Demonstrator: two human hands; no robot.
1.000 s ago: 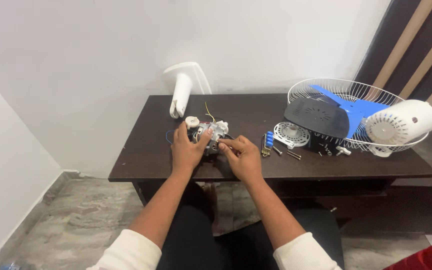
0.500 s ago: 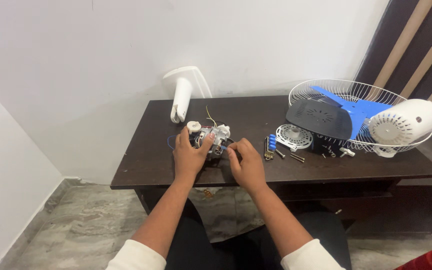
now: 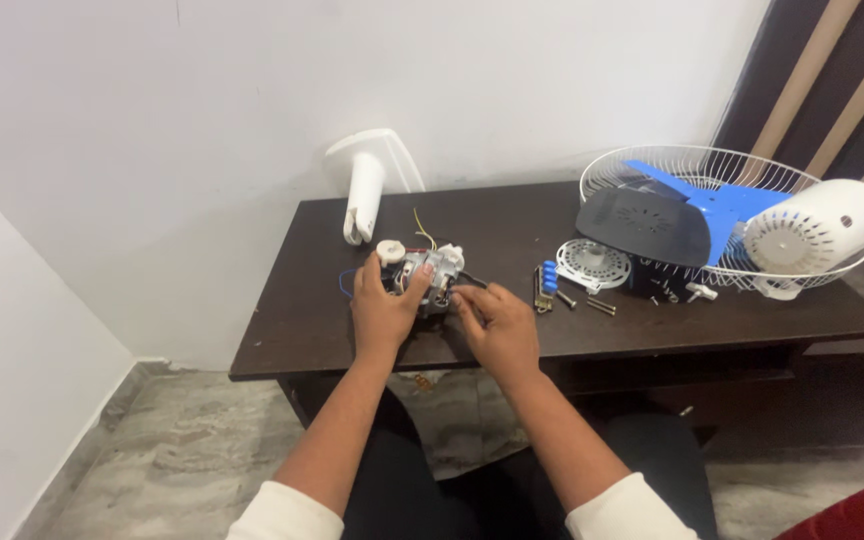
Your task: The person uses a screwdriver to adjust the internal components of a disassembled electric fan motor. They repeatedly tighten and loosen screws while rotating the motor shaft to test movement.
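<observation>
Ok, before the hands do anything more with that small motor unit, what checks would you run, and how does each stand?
1. Left hand steadies the motor unit: ok, wrapped around its left side.
2. Right hand at the unit: ok, fingers touch its right side.
3. What the right fingers pinch: cannot tell, too small.
4. Unit resting on the table: ok.
5. Loose screws away from the edge: ok.
6. Wire fan guard apart from both hands: ok.
</observation>
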